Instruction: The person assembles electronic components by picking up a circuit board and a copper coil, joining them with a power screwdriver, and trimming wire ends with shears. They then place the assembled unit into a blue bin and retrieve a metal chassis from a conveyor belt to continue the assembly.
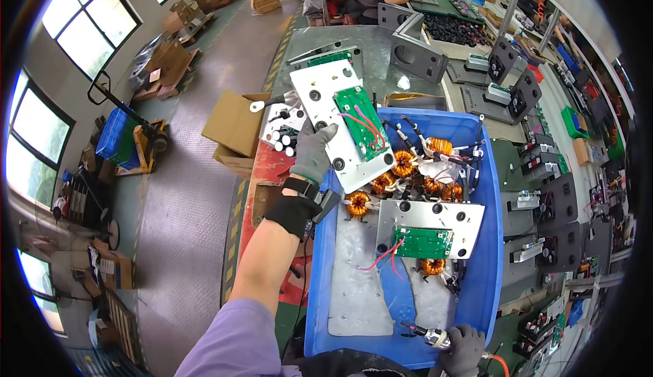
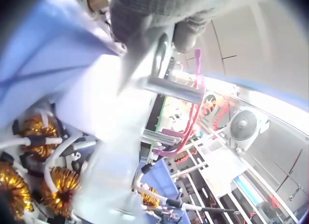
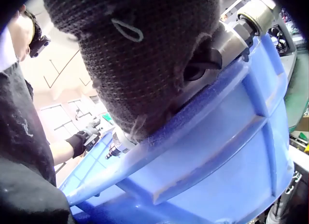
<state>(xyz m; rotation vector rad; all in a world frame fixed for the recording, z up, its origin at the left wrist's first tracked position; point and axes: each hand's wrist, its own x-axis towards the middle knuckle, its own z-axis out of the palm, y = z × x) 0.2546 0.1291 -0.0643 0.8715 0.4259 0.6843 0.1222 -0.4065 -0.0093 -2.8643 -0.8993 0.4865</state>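
Note:
My gloved left hand [image 1: 314,151] grips the edge of a silvery metal plate [image 1: 320,81], thumb over its face. The plate carries a green circuit board [image 1: 355,128] with pink wires and tilts above the blue bin [image 1: 495,241]. Seen from the left wrist, the gloved hand [image 2: 159,11] overlaps the top of the plate [image 2: 116,171]. At the bin's near right corner, my gloved right hand [image 1: 464,351] is curled round a metal air tool [image 1: 437,337] with an orange hose. Close up in the right wrist view, the glove [image 3: 145,60] covers much of the tool [image 3: 234,43] over the rim.
A second plate [image 1: 425,215] with a circuit board lies in the bin, beside several copper-wound coils [image 1: 404,165] with cables. Left of the bin are a cardboard box [image 1: 235,122] and white assemblies [image 1: 280,122]. Black brackets [image 1: 416,57] stand behind; a workbench [image 1: 520,227] runs along the right.

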